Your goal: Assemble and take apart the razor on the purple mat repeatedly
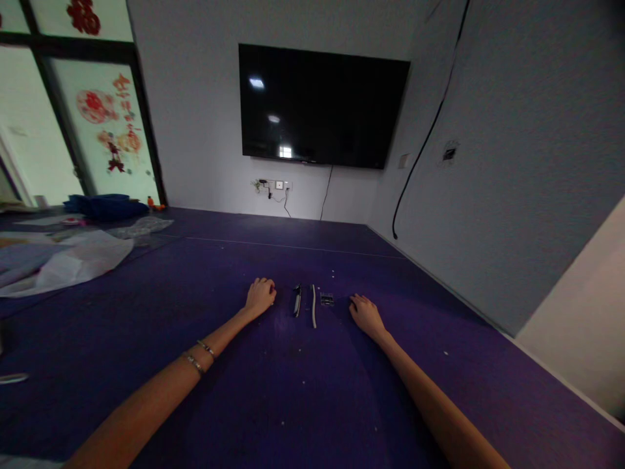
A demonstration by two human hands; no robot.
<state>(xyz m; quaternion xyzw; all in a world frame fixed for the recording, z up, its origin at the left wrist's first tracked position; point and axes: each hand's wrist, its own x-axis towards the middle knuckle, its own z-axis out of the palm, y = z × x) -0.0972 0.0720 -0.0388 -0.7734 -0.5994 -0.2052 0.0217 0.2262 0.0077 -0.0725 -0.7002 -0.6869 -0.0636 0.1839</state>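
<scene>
My left hand rests palm down on the purple surface, its fingers loosely bent and nothing visible in them. Just right of it lies a slim black and silver hand tool, whose exact kind is too small to make out. Beside that tool is a thin whitish strip, perhaps a piece of cable. A small dark flat piece with light markings sits to the strip's right. My right hand lies farther right, fingers slightly apart, touching none of these items.
Crumpled translucent plastic sheeting and a dark blue cloth bundle lie at the left. Small white scraps dot the surface. A wall with a television stands ahead; a black cable hangs down the right wall.
</scene>
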